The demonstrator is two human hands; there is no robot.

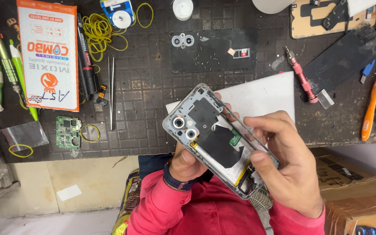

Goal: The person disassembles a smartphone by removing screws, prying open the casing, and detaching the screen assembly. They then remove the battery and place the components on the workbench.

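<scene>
I hold an opened phone body (209,130) with a silver frame, two round camera rings and black shielding, tilted above the bench edge. My left hand (187,163), with a dark wristband, supports it from below at its near side. My right hand (286,161) grips its right end, thumb on the lower corner and fingers curled over the long edge. A white sheet (266,93) lies on the bench just behind the phone.
The dark grid mat (144,87) carries a black back cover (214,50) with small screws on it, tweezers (111,91), a green circuit board (68,132), yellow rubber bands (99,32), an orange packet (48,54), a red screwdriver (301,78), an orange toothbrush (373,104) and a cardboard box (353,187).
</scene>
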